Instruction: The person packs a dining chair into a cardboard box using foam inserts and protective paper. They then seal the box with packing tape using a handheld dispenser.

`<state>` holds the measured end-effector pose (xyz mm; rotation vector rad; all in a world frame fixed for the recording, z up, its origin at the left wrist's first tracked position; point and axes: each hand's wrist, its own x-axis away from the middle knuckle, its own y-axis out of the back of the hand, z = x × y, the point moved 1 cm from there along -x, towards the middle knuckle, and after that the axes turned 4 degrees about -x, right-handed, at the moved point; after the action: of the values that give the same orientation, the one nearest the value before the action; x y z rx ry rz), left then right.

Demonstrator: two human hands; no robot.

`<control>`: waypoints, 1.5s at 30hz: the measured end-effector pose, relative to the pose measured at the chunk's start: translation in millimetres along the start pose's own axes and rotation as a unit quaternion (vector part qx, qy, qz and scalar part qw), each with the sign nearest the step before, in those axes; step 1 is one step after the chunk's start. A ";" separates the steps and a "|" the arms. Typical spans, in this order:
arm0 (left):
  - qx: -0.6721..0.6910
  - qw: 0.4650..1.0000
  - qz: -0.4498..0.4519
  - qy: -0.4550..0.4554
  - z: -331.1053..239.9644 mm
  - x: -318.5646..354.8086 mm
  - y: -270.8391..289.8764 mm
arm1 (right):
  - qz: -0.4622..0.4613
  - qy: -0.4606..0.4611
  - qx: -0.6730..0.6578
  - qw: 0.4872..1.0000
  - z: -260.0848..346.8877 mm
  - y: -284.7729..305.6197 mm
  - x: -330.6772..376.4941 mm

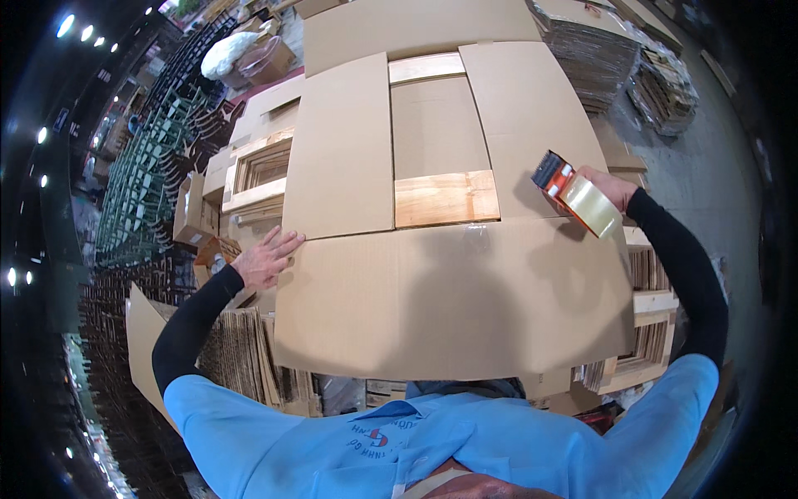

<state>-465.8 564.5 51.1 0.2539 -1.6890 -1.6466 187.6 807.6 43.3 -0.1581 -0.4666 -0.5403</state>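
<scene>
A large cardboard carton (pixel 349 308) lies before me with its flaps folded inward. Between the side flaps, light wooden boards (pixel 445 198) show at the near and far ends of a gap, with more cardboard between them. My left hand (pixel 268 259) is open, its fingers spread against the carton's left edge near the flap seam. In my right hand (pixel 611 190) is a tape dispenser (pixel 582 198) with a wide roll of yellowish tape, held above the carton's right side. A short piece of clear tape (pixel 476 239) sits on the near flap, just below the gap.
Wooden frames (pixel 259 176) are stacked at the left, with more frames (pixel 652 333) at the right. Bundled cardboard (pixel 586 62) stands at the far right. Upright cardboard sheets (pixel 237 353) are near my left arm. Rows of dark and green chair-like frames (pixel 154 154) fill the far left.
</scene>
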 end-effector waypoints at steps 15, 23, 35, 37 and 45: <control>0.328 0.939 -0.048 0.088 11.1 5.1 -1.0 | 0.081 -0.110 0.093 0.986 51.5 22.7 -28.7; 0.711 0.649 -0.181 0.202 -6.9 9.0 -79.1 | 0.071 -0.116 0.060 0.989 22.1 32.1 -17.3; 0.643 0.701 -0.303 0.050 47.5 21.9 90.2 | 0.106 -0.252 0.364 0.890 55.8 129.7 -29.8; 0.653 0.587 -0.479 0.004 33.9 23.8 69.8 | -0.052 -0.144 0.280 0.948 132.8 129.2 -18.7; 0.049 0.680 -0.635 0.363 13.0 -28.7 94.0 | -0.351 0.223 -0.095 0.904 239.9 41.9 105.8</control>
<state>-420.8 606.5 128.7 2.2070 -0.8409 -1.8141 197.3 858.2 303.8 -0.0415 0.0004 -1.3020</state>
